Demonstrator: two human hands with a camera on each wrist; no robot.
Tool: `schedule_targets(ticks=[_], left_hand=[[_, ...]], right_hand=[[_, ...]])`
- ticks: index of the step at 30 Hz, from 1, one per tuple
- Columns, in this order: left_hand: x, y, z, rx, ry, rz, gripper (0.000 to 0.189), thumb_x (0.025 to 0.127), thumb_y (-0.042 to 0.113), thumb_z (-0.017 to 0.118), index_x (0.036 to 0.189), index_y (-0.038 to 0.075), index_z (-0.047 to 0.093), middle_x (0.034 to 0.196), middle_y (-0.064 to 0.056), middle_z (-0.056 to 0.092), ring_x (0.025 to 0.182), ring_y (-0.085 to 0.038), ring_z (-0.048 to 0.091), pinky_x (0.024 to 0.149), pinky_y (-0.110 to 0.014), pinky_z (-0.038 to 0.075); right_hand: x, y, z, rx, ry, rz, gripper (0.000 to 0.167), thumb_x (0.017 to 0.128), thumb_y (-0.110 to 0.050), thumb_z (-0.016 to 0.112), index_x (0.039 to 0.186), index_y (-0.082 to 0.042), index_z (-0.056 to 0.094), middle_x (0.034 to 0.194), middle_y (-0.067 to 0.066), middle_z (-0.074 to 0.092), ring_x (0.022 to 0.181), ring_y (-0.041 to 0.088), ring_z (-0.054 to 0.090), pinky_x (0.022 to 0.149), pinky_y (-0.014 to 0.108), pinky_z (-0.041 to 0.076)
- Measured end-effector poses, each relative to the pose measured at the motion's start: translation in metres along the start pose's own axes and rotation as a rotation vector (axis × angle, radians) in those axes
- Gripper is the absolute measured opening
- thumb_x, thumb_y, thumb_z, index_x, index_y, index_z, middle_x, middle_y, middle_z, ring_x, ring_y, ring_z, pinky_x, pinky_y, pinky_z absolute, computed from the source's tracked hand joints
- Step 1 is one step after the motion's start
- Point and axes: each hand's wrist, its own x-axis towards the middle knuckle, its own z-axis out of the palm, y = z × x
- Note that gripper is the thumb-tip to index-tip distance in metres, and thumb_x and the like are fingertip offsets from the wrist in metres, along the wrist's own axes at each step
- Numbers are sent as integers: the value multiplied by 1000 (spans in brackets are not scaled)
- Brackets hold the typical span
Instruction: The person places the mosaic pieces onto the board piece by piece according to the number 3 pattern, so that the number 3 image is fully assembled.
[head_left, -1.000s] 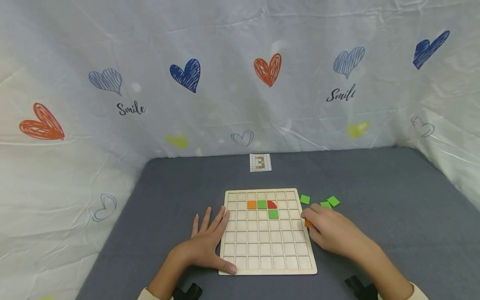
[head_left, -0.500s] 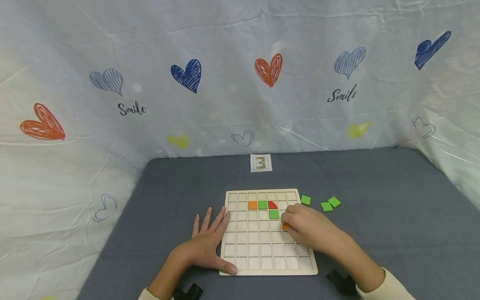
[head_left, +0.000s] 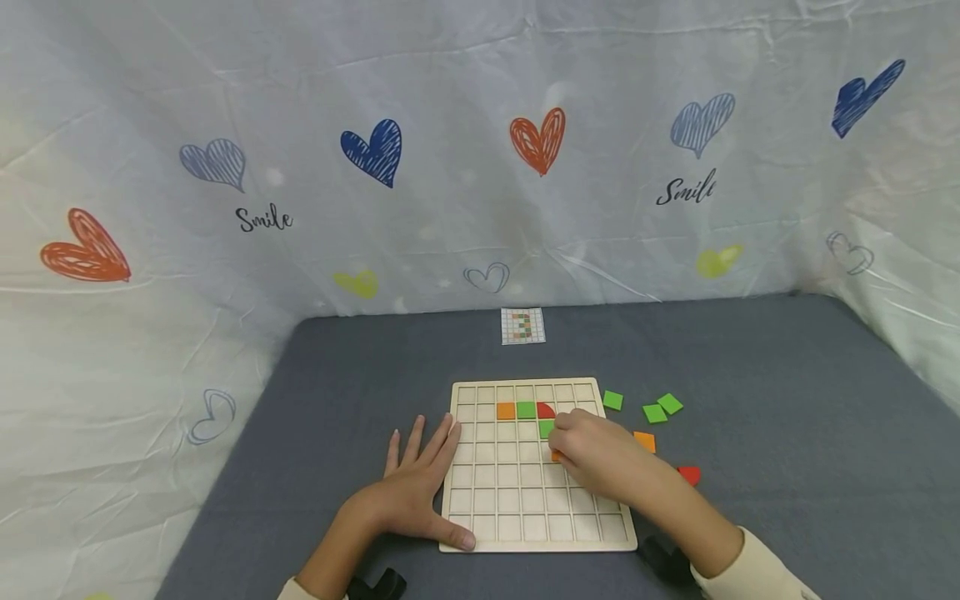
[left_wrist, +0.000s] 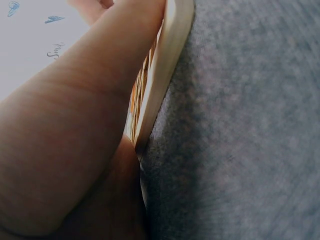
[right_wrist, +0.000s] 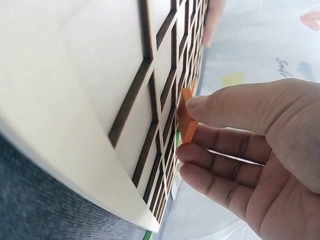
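A wooden grid board (head_left: 510,502) lies on the dark cloth. Set in its upper cells are an orange square tile (head_left: 506,411), a green tile (head_left: 526,410), a red rounded tile (head_left: 545,410) and, below the red one, another green tile (head_left: 546,428). My left hand (head_left: 412,496), fingers spread, rests on the board's left edge. Between thumb and fingers my right hand (head_left: 600,454) pinches an orange square tile (right_wrist: 187,117), held tilted at the grid just below the lower green tile. The right hand hides several cells behind it.
Right of the board lie loose green tiles (head_left: 655,413), an orange tile (head_left: 645,442) and a red tile (head_left: 689,475). A small printed pattern card (head_left: 522,326) lies behind the board, near the white curtain (head_left: 420,233).
My right hand has moved left from beside the board to over its middle columns, carrying the orange tile. Loose orange and red tiles now show behind it. The left hand stays still.
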Motion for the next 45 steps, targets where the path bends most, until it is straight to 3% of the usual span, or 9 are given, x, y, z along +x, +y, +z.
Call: schedule_targets(ticks=[14, 29, 45], left_hand=[[1, 0, 2, 16, -2, -21, 143, 58, 91, 67, 163, 22, -3, 166, 5, -15, 147, -29, -28, 107, -61, -24], [-3, 10, -10, 23, -30, -32, 138, 64, 80, 75, 163, 17, 2, 168, -2, -8, 148, -38, -22, 109, -66, -16], [1, -1, 1, 11, -11, -15, 142, 60, 88, 69, 163, 20, -1, 167, 2, -13, 147, -32, -26, 107, -62, -23]], right_hand=[[5, -5, 2, -20, 9, -8, 18, 81, 1, 78, 75, -12, 67, 73, -7, 52, 69, 13, 48, 60, 25, 46], [8, -4, 7, 42, 8, -13, 17, 83, 2, 77, 79, -12, 69, 75, -6, 55, 69, 10, 49, 63, 26, 48], [1, 3, 10, 98, 25, -6, 15, 83, 1, 79, 81, -13, 73, 78, -7, 54, 69, 9, 49, 62, 23, 48]])
